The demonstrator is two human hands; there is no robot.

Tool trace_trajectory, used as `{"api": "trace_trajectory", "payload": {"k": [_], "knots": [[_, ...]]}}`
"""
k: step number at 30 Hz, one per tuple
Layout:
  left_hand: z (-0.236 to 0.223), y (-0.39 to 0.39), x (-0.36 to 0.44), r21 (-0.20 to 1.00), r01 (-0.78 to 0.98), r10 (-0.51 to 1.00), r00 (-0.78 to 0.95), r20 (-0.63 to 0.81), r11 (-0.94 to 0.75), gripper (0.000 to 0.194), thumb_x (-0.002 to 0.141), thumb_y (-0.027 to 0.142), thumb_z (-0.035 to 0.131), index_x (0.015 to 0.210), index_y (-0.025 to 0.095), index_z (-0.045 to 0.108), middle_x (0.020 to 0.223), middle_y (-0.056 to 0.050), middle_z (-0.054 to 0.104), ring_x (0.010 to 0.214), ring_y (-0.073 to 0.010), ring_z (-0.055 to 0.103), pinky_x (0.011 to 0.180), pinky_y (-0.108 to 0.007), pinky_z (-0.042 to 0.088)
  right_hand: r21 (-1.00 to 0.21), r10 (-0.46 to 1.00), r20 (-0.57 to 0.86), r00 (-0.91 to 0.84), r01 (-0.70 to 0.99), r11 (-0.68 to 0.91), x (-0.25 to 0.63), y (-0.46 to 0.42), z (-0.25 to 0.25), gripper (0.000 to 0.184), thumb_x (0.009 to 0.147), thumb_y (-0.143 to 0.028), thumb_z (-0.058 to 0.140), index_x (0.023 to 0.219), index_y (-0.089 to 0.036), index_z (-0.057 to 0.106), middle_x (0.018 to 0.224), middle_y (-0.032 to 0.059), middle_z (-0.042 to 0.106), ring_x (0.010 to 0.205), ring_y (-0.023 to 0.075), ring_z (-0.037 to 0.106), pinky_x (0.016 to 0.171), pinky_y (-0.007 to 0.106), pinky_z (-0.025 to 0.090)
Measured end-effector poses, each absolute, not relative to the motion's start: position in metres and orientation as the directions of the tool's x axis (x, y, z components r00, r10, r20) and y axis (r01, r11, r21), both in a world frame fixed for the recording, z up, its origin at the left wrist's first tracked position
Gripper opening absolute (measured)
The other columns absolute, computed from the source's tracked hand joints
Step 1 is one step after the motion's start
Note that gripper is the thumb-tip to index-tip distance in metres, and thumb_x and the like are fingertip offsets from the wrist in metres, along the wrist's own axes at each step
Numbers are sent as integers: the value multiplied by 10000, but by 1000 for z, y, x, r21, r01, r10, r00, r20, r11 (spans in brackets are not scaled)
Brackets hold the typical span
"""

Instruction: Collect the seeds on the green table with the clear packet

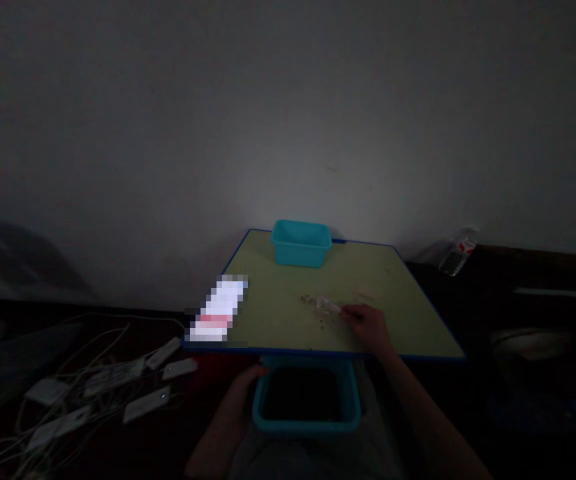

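Note:
A teal plastic basin (357, 400) rests on my lap below the table's front edge, its inside dark. Gripping its left rim is my left hand (252, 377), partly in shadow. My right hand (365, 323) is low over the tabletop, fingers pinched on one end of a pale, thin strip (329, 305); the dim light hides its exact kind. Small dark crumbs (322, 327) lie around the strip. A second teal basin (299, 255) stands upright at the back of the table.
The pale green table (268, 313) has a blue edge and meets a grey wall. A lit, pixelated phone-like screen (218, 310) is at its left. Power strips and cables (118, 377) clutter the floor at left. A plastic bottle (459, 252) lies at right.

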State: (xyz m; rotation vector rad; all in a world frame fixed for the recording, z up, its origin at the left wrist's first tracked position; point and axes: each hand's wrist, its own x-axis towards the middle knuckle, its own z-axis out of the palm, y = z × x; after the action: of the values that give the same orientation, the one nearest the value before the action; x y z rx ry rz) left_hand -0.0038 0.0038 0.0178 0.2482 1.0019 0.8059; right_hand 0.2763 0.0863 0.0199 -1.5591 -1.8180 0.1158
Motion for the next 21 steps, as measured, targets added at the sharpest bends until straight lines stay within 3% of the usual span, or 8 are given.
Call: {"api": "trace_trajectory", "payload": {"k": [6,21], "knots": [[15,5,-7,518,-506,710,334,-619,689,263,674,274,601,904,146,607,686,-67,731,666,-240,665,647,-339,508,-526,890,452,58,823,213,286,87,14,180,723,-332,574,840,-260,690,806,14,683,694,171,615,674,289,473],[27,1,-5,496,-513,694,332,-638,701,297,671,289,606,916,122,623,721,-92,734,714,-249,666,687,-356,509,-595,907,414,80,777,203,307,79,15,217,725,-361,559,858,-246,686,813,22,682,712,179,620,665,296,475]]}}
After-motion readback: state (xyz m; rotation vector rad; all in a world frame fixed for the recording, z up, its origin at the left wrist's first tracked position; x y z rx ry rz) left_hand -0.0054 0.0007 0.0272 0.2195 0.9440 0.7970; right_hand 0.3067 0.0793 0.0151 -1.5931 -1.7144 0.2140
